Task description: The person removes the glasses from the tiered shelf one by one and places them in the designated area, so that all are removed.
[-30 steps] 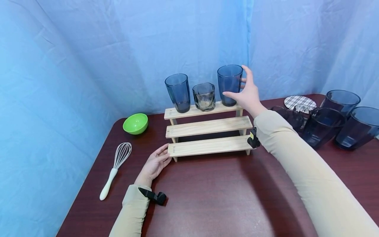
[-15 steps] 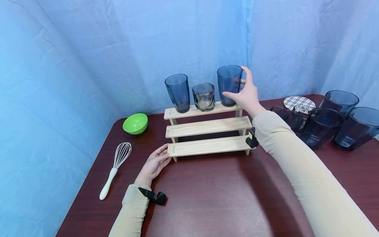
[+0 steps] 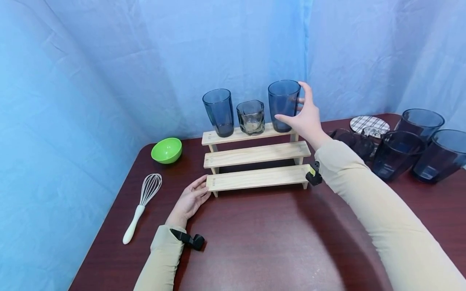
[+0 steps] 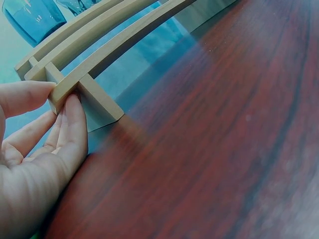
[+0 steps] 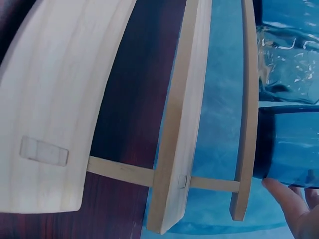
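Note:
A three-tier wooden stand (image 3: pixel 257 155) stands on the table. My left hand (image 3: pixel 190 201) pinches the left end of its lowest tier; the left wrist view shows the thumb on top and fingers underneath. On the top tier, a tall blue glass (image 3: pixel 217 111) is at the left and a short, wavy-sided grey glass (image 3: pixel 251 117) in the middle. At the right end is another tall blue glass (image 3: pixel 283 106), upright, held by my right hand (image 3: pixel 306 117) with the thumb at its front and fingers round its right side. In the right wrist view the thumb touches near its base.
Several dark tumblers (image 3: pixel 397 155) and smaller dark glasses crowd the table's right side, partly behind my right arm. A checked coaster (image 3: pixel 368 123) lies behind them. To the left are a green bowl (image 3: pixel 166 150) and a white whisk (image 3: pixel 140 212). Blue curtains hang behind.
The right-hand glass and my right hand have shifted very slightly to the right along the top tier. My left hand keeps its grip on the stand.

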`<state>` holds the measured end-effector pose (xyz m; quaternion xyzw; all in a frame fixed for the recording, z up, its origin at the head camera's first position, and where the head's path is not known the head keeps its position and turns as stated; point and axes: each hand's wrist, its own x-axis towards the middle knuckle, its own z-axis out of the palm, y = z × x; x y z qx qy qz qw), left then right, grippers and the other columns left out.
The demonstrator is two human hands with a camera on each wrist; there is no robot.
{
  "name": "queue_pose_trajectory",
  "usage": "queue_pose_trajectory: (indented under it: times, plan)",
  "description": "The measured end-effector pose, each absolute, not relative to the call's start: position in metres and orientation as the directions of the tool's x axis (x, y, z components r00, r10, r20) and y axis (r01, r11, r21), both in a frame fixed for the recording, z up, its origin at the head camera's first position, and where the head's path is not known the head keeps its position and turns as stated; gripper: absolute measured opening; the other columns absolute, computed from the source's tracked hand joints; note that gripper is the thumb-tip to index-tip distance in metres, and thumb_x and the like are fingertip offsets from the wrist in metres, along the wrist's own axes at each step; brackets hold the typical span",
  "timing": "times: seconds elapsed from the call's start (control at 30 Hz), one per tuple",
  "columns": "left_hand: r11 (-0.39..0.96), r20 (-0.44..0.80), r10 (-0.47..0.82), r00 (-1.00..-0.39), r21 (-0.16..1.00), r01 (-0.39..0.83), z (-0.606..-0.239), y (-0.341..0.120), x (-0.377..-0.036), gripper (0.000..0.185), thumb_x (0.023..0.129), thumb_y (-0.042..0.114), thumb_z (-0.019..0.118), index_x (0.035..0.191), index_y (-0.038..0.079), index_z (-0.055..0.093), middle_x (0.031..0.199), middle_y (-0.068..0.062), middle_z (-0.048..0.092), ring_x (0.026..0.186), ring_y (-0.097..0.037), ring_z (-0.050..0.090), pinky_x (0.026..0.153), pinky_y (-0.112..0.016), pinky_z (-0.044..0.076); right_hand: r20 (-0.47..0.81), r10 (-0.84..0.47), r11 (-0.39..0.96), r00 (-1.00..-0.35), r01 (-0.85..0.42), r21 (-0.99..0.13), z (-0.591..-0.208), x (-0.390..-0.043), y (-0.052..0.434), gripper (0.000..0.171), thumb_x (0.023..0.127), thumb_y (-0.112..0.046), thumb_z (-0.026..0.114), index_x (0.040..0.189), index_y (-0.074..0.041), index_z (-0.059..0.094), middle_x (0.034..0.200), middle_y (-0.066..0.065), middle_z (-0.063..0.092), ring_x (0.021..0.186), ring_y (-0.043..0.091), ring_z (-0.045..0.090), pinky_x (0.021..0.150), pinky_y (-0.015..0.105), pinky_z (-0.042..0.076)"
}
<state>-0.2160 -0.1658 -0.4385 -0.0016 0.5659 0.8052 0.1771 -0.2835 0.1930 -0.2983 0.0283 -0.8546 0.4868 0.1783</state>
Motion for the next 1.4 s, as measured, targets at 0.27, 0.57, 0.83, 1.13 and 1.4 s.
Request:
queue_pose_trajectory:
  times: [0.27, 0.57, 0.83, 1.13, 1.4]
  plan:
    - [-0.296, -0.208, 0.285, -0.936, 0.91, -0.292, -0.439, -0.166, -0.215, 0.06, 0.094, -0.011, 0.037, 0.15, -0.001, 0.017, 0.101, 0.006, 0.057, 0.087, -0.003, 0.06, 0.077, -0.018, 0.048, 0.327, 0.1, 0.526, -0.94, -0.229, -0.819, -0.302, -0.267, 0.2, 0.101, 0.077, -0.036, 0.077, 0.149, -0.037, 0.006, 0.143, 0.023, 0.038, 0.126, 0.041, 0.043, 0.094, 0.059, 0.04]
    - [-0.293, -0.212, 0.279, -0.937, 0.91, -0.293, -0.439, -0.167, -0.215, 0.06, 0.094, -0.011, 0.037, 0.15, 0.0, 0.017, 0.101, 0.006, 0.057, 0.087, -0.003, 0.06, 0.077, -0.018, 0.048, 0.367, 0.102, 0.481, -0.925, -0.277, -0.832, -0.306, -0.253, 0.2, 0.099, 0.076, -0.027, 0.079, 0.148, -0.036, 0.011, 0.14, 0.024, 0.039, 0.128, 0.04, 0.041, 0.097, 0.059, 0.038]
    - [-0.288, -0.205, 0.287, -0.936, 0.913, -0.289, -0.441, -0.167, -0.216, 0.06, 0.094, -0.011, 0.036, 0.15, -0.001, 0.017, 0.101, 0.006, 0.057, 0.088, -0.003, 0.06, 0.078, -0.019, 0.048, 0.438, 0.117, 0.481, -0.891, -0.335, -0.81, -0.316, -0.245, 0.199, 0.097, 0.078, -0.018, 0.078, 0.148, -0.032, 0.012, 0.132, 0.018, 0.048, 0.12, 0.035, 0.048, 0.091, 0.048, 0.041]
    - [-0.289, -0.185, 0.279, -0.942, 0.92, -0.266, -0.444, -0.168, -0.216, 0.059, 0.094, -0.011, 0.036, 0.149, -0.002, 0.016, 0.101, 0.006, 0.058, 0.088, -0.002, 0.06, 0.077, -0.018, 0.048, 0.527, 0.127, 0.484, -0.84, -0.412, -0.772, -0.328, -0.23, 0.197, 0.099, 0.074, -0.006, 0.078, 0.147, -0.025, 0.014, 0.129, 0.012, 0.051, 0.107, 0.022, 0.058, 0.074, 0.019, 0.046]
    - [-0.291, -0.181, 0.289, -0.94, 0.919, -0.266, -0.441, -0.167, -0.216, 0.059, 0.094, -0.011, 0.036, 0.149, -0.002, 0.016, 0.101, 0.007, 0.057, 0.088, -0.002, 0.06, 0.077, -0.017, 0.048, 0.526, 0.121, 0.383, -0.842, -0.449, -0.807, -0.33, -0.213, 0.203, 0.104, 0.072, 0.0, 0.079, 0.148, -0.028, 0.014, 0.128, 0.014, 0.051, 0.115, 0.02, 0.056, 0.071, 0.014, 0.048]
